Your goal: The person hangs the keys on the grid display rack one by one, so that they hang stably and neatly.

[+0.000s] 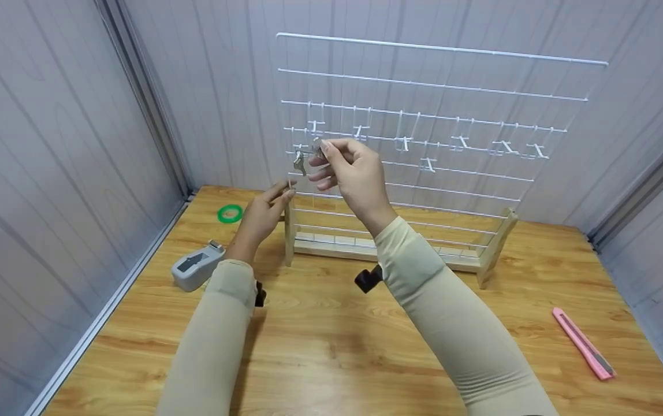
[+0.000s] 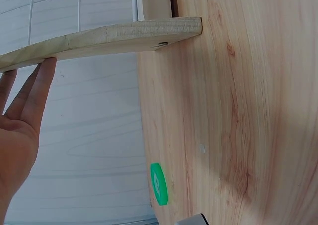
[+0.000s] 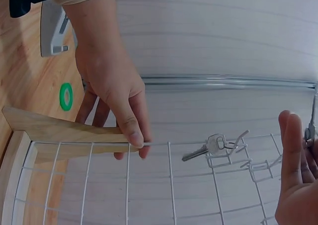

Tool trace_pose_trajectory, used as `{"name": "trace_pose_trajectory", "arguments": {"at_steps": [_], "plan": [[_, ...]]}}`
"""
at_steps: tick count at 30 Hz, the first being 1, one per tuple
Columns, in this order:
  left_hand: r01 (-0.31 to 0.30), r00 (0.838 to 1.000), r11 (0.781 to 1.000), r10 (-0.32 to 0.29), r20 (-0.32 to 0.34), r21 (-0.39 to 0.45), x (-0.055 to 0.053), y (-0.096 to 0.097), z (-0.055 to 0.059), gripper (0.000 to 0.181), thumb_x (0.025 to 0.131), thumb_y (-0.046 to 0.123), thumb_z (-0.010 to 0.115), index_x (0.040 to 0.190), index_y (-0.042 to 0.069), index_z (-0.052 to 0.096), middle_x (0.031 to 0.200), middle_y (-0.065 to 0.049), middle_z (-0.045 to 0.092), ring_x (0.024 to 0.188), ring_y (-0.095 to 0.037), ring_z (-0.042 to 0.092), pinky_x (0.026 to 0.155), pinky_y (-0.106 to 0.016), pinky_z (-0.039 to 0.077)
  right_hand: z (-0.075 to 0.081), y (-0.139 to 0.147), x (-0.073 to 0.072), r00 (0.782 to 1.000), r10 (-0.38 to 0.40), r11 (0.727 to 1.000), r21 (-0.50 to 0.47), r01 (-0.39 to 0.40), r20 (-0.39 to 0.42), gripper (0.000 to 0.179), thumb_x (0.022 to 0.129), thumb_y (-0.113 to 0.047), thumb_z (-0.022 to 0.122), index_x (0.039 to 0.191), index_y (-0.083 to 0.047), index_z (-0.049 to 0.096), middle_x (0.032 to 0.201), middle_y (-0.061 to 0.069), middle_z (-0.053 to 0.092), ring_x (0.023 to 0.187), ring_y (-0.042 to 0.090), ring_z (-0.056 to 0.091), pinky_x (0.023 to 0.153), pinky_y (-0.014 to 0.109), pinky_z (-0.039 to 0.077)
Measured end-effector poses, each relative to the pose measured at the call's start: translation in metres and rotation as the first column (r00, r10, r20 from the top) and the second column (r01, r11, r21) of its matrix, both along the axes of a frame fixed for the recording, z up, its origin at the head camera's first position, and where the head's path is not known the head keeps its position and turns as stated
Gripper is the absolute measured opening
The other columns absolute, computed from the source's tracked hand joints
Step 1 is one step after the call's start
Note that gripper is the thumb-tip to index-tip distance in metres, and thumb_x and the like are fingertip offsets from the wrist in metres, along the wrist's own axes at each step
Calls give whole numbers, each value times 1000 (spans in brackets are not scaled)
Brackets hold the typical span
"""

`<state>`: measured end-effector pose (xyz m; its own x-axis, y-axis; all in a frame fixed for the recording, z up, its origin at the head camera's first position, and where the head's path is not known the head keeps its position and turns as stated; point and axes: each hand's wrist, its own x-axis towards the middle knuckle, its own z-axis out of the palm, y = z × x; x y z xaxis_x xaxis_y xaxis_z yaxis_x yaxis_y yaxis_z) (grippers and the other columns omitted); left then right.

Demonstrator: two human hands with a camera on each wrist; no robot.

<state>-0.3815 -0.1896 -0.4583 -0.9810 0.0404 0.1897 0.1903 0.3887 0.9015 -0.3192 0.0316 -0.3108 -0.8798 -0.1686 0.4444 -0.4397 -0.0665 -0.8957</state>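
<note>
A white wire grid rack (image 1: 441, 43) with several white hooks stands on wooden legs. My left hand (image 1: 262, 216) grips the top of its left wooden upright (image 3: 74, 133), with the thumb on one side and the fingers round the other. One silver key (image 3: 214, 144) hangs by a ring from a hook at the grid's left side. My right hand (image 1: 360, 176) pinches another key (image 3: 311, 130) between thumb and forefinger, near the upper left hook (image 1: 315, 125). Fingers partly cover this second key. The right hand's other fingers are spread loosely.
On the wooden table (image 1: 308, 346), a roll of green tape (image 1: 230, 214) lies left of the rack. Nearer me is a grey tape dispenser (image 1: 196, 267). A pink utility knife (image 1: 583, 344) lies at the right. Pale panel walls (image 1: 48, 144) stand around the table.
</note>
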Motion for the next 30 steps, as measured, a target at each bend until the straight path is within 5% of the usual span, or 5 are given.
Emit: {"name": "trace_pose_trajectory", "arguments": {"at_steps": [17, 30], "plan": [[2, 999, 1000, -3, 32, 14, -1, 2, -1, 59, 105, 63, 56, 157, 35, 54, 160, -5, 59, 147, -37, 57, 105, -51, 64, 5, -18, -24, 988, -82, 997, 14, 81, 129, 21, 111, -19, 60, 113, 0, 68, 96, 17, 81, 69, 15, 79, 63, 31, 69], [-6, 999, 1000, 6, 36, 5, 0, 0, 0, 57, 105, 62, 57, 156, 36, 55, 160, -6, 59, 146, -36, 59, 103, -50, 65, -3, -13, -29, 982, -63, 996, 78, 50, 178, 23, 111, -14, 60, 128, 0, 63, 111, 20, 77, 76, 17, 79, 68, 29, 69]]}}
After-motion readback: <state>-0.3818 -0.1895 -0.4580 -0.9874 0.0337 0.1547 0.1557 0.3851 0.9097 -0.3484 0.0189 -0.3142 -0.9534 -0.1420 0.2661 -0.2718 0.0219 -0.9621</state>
